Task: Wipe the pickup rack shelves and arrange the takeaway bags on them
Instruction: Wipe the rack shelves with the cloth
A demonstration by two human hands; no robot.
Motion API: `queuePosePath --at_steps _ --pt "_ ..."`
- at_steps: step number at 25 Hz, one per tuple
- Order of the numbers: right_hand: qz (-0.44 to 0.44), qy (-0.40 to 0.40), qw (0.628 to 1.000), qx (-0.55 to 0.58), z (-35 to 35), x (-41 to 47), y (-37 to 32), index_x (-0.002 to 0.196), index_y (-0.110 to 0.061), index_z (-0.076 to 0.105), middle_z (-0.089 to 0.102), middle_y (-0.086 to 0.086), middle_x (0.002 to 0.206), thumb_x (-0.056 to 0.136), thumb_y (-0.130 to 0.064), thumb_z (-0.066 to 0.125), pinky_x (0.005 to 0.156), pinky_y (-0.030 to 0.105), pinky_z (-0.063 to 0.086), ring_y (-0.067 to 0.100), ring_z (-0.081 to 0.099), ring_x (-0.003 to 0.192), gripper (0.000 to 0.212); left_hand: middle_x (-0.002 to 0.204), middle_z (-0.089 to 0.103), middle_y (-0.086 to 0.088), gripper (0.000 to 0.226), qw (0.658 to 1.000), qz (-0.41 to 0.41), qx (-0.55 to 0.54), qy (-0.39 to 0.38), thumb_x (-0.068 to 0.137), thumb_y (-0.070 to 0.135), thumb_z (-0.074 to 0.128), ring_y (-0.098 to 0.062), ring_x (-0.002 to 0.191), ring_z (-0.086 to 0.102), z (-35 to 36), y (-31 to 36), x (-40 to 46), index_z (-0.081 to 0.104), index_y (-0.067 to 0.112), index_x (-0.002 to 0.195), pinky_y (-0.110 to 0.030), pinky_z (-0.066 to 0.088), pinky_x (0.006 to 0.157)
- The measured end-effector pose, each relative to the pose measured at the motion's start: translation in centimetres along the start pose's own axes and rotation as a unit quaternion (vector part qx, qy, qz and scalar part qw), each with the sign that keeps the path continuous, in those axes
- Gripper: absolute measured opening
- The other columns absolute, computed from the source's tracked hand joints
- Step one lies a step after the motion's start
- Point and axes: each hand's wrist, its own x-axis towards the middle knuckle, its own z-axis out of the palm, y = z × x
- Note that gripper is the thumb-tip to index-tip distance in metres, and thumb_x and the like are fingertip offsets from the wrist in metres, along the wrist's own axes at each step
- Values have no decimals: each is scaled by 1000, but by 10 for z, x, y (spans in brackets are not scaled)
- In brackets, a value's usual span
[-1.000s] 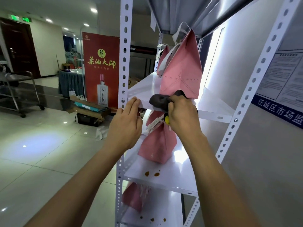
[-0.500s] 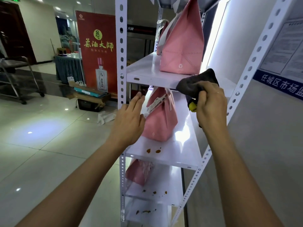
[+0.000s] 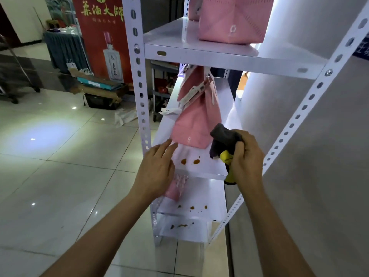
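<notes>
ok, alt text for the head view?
A right hand grips a dark grey cloth over brown sauce spots on a white metal rack shelf; the open left hand hovers at its front edge, near a pink fabric takeaway bag.

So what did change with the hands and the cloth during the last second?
The right hand carried the dark cloth down from the upper shelf to the stained shelf below. The left hand left the rack post and dropped to that shelf's front edge, open. The pink bags stayed in place; the stains remain.
</notes>
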Motion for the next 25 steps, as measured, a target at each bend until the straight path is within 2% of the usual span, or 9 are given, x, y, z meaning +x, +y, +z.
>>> queuePosePath --at_steps 1,4,5,10,14,17,20,23,25 --pt "25 -9 1000 -2 7 -6 9 115 -13 66 62 -2 105 91 -15 34 86 12 46 11 58 94 40 152 43 -11 53 1000 -8 -6 -7 92 10 51 -34 127 48 6 -5 -3 45 11 145 -44 41 105" --pt "81 -28 996 -28 25 -22 32 116 -12 66 64 4 108 92 -17 32 91 37 51 23 60 99 42 153 42 -11 53 998 -25 -32 -43 93 11 51 -33 133 44 26 -17 -14 44 10 146 -43 37 110" --pt "85 -36 995 -42 31 -25 37 117 -11 65 64 6 110 92 -16 33 91 40 51 26 60 101 41 153 41 -11 53 997 -26 -41 -55 94 11 51 -33 135 43 33 -20 -18 43 9 146 -42 36 112" --pt "18 -93 989 -113 60 -34 44 124 -10 63 63 9 125 94 -13 37 101 30 42 25 54 114 40 159 29 -18 58 991 -33 -41 -123 94 9 46 -38 144 31 61 -32 -36 33 1 150 -46 33 115" --pt "-39 -192 963 -187 94 -35 47 136 -7 59 57 12 141 96 -4 51 114 44 40 31 48 131 41 160 24 -19 63 990 -43 -44 -123 92 5 49 -37 149 23 71 -33 -42 29 0 151 -47 36 113" --pt "-32 -282 924 -257 119 -39 51 139 -10 59 58 10 143 95 -11 55 116 41 35 31 47 134 44 159 28 -18 66 991 -45 -55 -115 87 -2 49 -36 148 26 70 -33 -40 30 1 151 -46 36 113" --pt "-61 -286 915 -276 128 -29 56 130 -13 67 68 6 129 90 -23 59 110 42 40 30 57 122 42 161 26 -13 69 990 -56 -56 -115 87 -2 48 -32 149 24 70 -33 -39 28 5 152 -43 33 116" --pt "-71 -305 906 -284 137 -25 59 138 -16 60 59 8 141 92 -34 59 115 44 33 30 50 133 50 161 26 -10 70 989 -78 -68 -108 87 -1 51 -28 150 21 72 -29 -41 29 6 153 -40 32 116" --pt "-60 -300 911 -275 136 -36 62 143 -16 56 53 9 148 95 -33 57 119 43 28 30 45 139 51 162 25 -8 72 988 -85 -73 -103 85 -1 53 -25 151 20 73 -26 -43 30 7 153 -37 35 112"
